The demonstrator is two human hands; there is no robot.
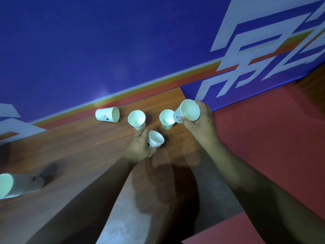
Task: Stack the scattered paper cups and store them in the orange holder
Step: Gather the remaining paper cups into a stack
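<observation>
White paper cups are scattered on the brown wood-grain surface [79,155], and two are already in the hands. The right hand [200,125] holds a tilted cup [187,110], fingers and thumb curled round its wall, mouth facing up and back toward the camera. Its base end overlaps the rim of the right upright cup [167,118]; touching or just above, can't tell.

The left hand [140,147] grips the low cup [155,140] by its side, mouth up and tipped to the right.

Key relation: the tilted cup sits up and to the right of the low cup, w/ the right upright cup btwn them. The closest nest is prob. the tilted cup into that upright one, once its axis comes vertical.

The left upright cup [136,119] stands just past the left hand's fingertips. The lying cup [107,114] is further left, on its side along the back edge, mouth toward the hands; the left hand is nearer it.

A blurred stack [10,185] lies at the far left edge, well apart from both hands. The orange holder can't be made out.
</observation>
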